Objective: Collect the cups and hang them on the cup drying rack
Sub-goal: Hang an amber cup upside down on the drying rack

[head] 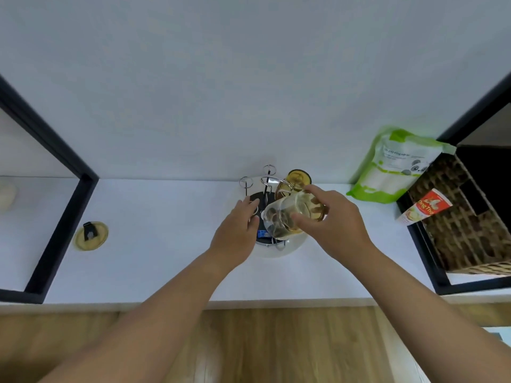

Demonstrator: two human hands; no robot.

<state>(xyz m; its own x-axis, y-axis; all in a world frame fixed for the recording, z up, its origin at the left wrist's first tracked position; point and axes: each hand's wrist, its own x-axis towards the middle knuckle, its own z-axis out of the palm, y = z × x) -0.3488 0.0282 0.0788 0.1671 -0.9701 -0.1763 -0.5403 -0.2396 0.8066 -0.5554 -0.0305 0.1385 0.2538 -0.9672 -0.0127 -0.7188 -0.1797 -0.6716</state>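
Glass tumbler (284, 217) tilted in our right hand (330, 219), its grip pinching the cup above the drying rack (265, 189), while our left hand (237, 230), fingers loosely spread, steadies the rack on the white worktop (154, 244).

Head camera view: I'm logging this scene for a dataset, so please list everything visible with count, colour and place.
Cup drying rack: one, chrome prongs on a dark round base, centre of the counter by the wall.
Glass cup: one, clear amber-tinted, tilted over the rack, held.
Amber cups: apparently two, at the rack's back right.
Round lid: one, yellowish with a black tab, left on the counter.
Green pouch: one, green and white, leaning on the wall, right.
Wicker basket: one, brown, far right.
Red-and-white carton: one, at the basket's front.
Counter: one, white.
Left hand: on the rack.
Right hand: gripping the glass cup.
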